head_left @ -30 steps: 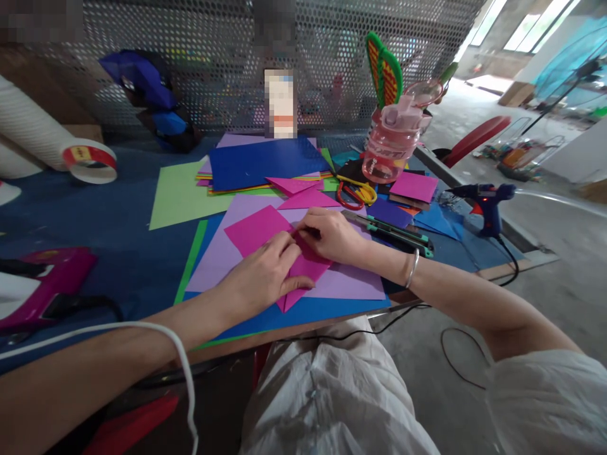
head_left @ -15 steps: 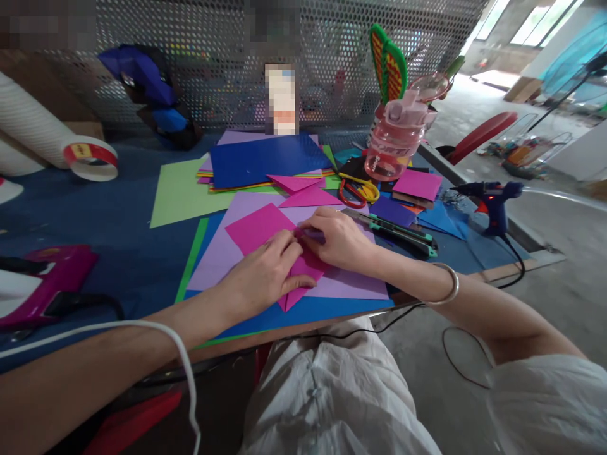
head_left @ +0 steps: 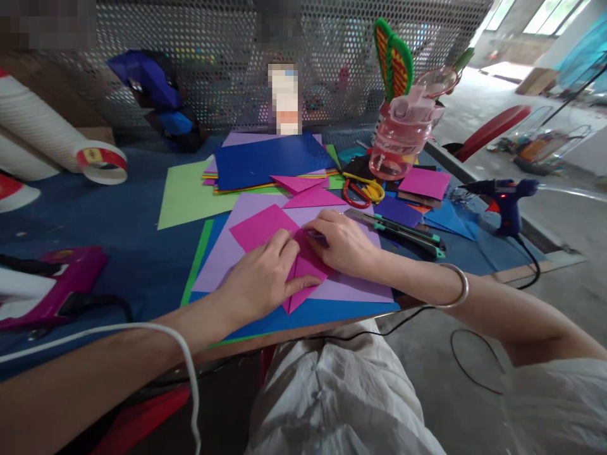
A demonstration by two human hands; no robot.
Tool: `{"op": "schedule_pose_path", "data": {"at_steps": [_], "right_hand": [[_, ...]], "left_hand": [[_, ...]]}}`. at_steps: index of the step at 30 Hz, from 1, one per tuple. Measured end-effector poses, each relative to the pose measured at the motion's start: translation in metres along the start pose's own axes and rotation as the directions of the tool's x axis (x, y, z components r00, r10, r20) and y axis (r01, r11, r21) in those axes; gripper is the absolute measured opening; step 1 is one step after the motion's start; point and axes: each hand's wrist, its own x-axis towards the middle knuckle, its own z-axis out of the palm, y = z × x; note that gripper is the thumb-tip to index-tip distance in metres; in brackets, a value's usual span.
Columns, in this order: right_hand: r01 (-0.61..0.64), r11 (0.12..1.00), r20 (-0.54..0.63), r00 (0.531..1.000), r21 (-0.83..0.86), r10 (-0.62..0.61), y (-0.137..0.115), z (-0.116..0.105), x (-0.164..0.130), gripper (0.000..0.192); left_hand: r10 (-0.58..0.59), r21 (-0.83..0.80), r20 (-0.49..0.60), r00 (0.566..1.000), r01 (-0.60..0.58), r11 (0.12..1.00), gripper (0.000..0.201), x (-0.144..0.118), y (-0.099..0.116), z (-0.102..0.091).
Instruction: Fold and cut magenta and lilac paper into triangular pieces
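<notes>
A folded pink paper (head_left: 263, 228) lies over a lilac sheet (head_left: 353, 287) at the front of the table. My left hand (head_left: 271, 268) presses on it, thumb stretched along the lower fold and fingers bent at the middle crease. Beside it, my right hand (head_left: 339, 243) has its fingers curled together on the paper's upper right part. Both hands' fingertips nearly meet, and they partly hide the crease. Behind them are pink folded triangles (head_left: 313, 197). A utility knife (head_left: 410, 237) lies right of my right hand.
A stack of blue card (head_left: 275, 161) sits at the back, with scissors (head_left: 364, 191) right of it. A pink water bottle (head_left: 401, 142) stands behind a pink paper pile (head_left: 424, 183). A glue gun (head_left: 507, 199) is at the right edge; paper cups (head_left: 42, 126) lie left.
The view has shifted slightly, so everything sits a little further right. My hands keep nearly the same place on the pink paper, with only a slight finger movement.
</notes>
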Motion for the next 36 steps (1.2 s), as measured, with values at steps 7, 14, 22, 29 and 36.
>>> {"op": "schedule_pose_path", "data": {"at_steps": [7, 14, 22, 29, 36], "right_hand": [[0.048, 0.999, -0.028, 0.998, -0.022, -0.049, 0.001, 0.0, -0.002, 0.028], [0.089, 0.985, -0.055, 0.995, 0.146, -0.082, 0.015, 0.007, 0.003, 0.028], [0.025, 0.959, -0.044, 0.999, 0.282, -0.014, 0.02, 0.009, 0.015, 0.017], [-0.063, 0.905, 0.006, 0.998, 0.421, 0.066, 0.014, 0.011, 0.022, 0.022], [-0.081, 0.871, -0.005, 0.995, 0.484, 0.095, 0.015, 0.014, 0.021, 0.038]], "left_hand": [[-0.004, 0.091, -0.025, 1.0, 0.006, 0.996, 0.072, -0.002, 0.004, -0.005], [-0.008, 0.009, -0.004, 1.0, 0.008, 1.0, 0.055, 0.0, 0.0, -0.01], [0.056, -0.151, -0.027, 0.998, -0.059, 0.987, 0.042, -0.014, -0.011, -0.005], [0.058, -0.137, 0.038, 0.998, -0.052, 0.989, 0.047, -0.021, -0.01, -0.007], [0.042, -0.121, 0.063, 0.997, -0.034, 0.992, 0.044, -0.019, -0.007, -0.009]]}}
